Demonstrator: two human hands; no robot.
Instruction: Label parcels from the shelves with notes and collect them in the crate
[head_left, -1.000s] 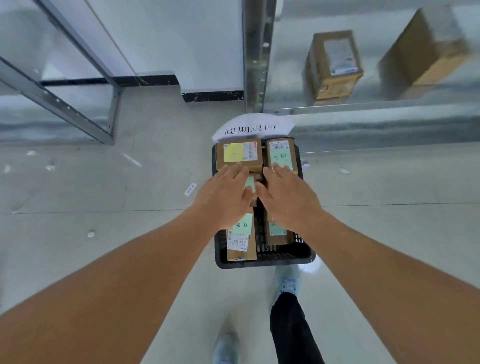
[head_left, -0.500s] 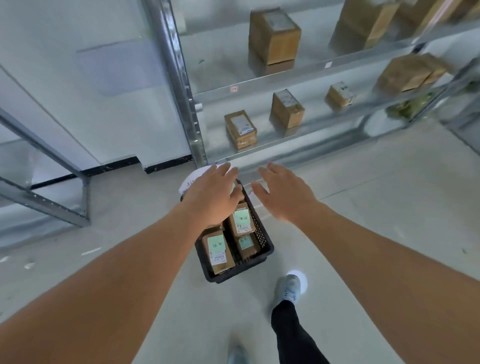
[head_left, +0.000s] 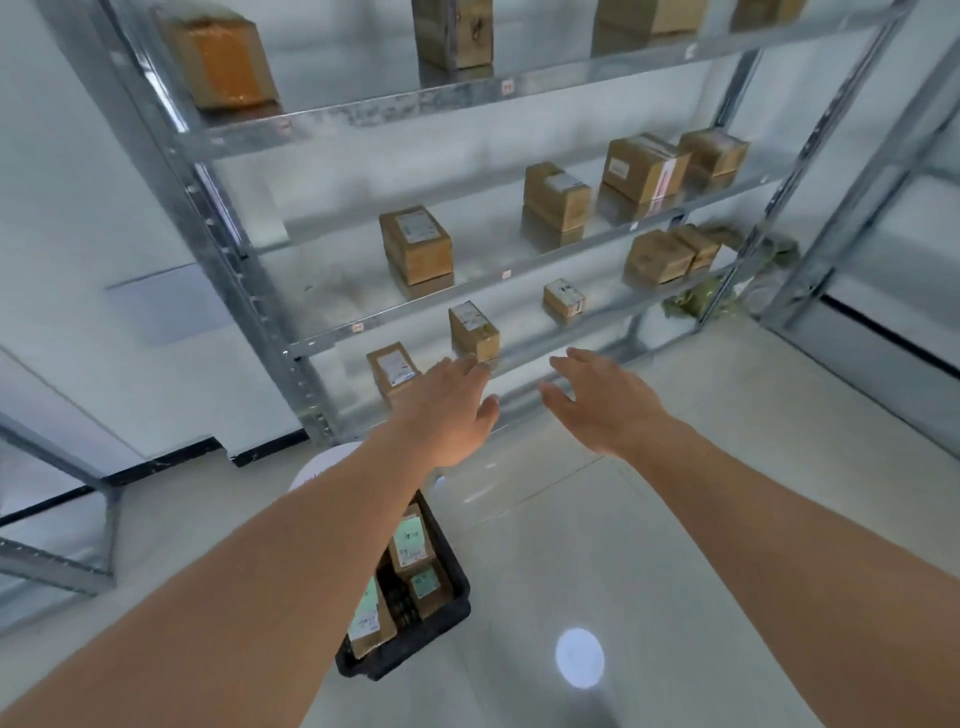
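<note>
Down left of both hands (head_left: 524, 410) (empty) sits the crate (head_left: 415, 644).

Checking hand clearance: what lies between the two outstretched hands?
Only bare pale floor between left hand and right hand, in the head view.

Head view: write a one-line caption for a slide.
Both hands, left hand and right hand, reach open and empty toward parcels on the metal shelves, above the black crate of labelled parcels.
</note>
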